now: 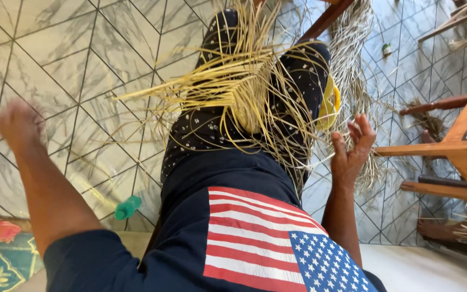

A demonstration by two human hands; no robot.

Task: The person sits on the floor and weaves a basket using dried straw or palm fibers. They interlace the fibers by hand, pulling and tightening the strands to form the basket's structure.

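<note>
Woven straw piece (pixel 244 86) on lap; right hand (pixel 352 148) grip spread beside strands, left hand (pixel 20 124) blurred, grip unclear; wooden chair (pixel 455 148) right.

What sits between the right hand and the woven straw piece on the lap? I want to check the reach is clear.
Only loose straw strands fan out between the open right hand and the woven straw piece. No solid object is visible there.

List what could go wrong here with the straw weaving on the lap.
1. Neither the left hand nor the right hand holds the half-woven straw piece; resting loose on the lap, it could slide off.
2. Its long loose strands spray outward and might snag or bend on the wooden chair nearby.
3. The green object on the tiled floor could be stepped on.
</note>
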